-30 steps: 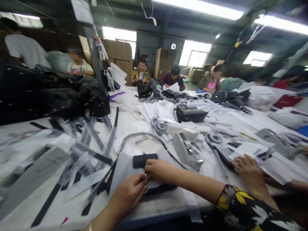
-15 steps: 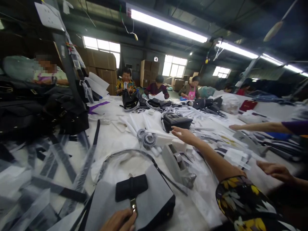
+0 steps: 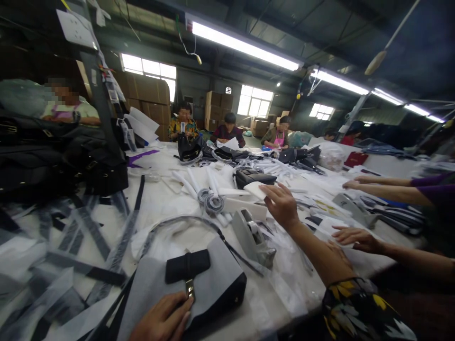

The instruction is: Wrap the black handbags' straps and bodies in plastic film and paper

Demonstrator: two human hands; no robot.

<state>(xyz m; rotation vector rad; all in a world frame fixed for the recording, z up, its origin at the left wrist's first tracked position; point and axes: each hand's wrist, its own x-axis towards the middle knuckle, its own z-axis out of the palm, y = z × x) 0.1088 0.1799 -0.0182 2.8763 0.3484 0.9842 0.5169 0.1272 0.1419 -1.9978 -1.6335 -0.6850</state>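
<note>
In front of me lies a black handbag (image 3: 227,298) with pale tissue-like sheet over its front and a long strap (image 3: 192,219) looped behind it. My left hand (image 3: 163,315) pinches the gold metal clasp (image 3: 189,288) at the end of the bag's short black closure tab (image 3: 187,266). Farther off to the right, my right hand (image 3: 282,206) holds a thin white sheet (image 3: 253,188) between thumb and fingers, just in front of a dark folded bag (image 3: 252,177). A grey tape dispenser (image 3: 245,237) stands below that hand.
Plastic-wrapped black straps (image 3: 117,255) cover the table at left, below a pile of black bags (image 3: 46,156). White rolls and coiled straps (image 3: 213,201) lie mid-table. At right, co-workers' hands (image 3: 359,239) and purple sleeves (image 3: 432,189) are close by. Several people sit opposite.
My right hand has lifted a white sheet and turned upright. My left hand stays at the clasp. A co-worker's hands at right have moved inward over white sheets. The view has shifted slightly.
</note>
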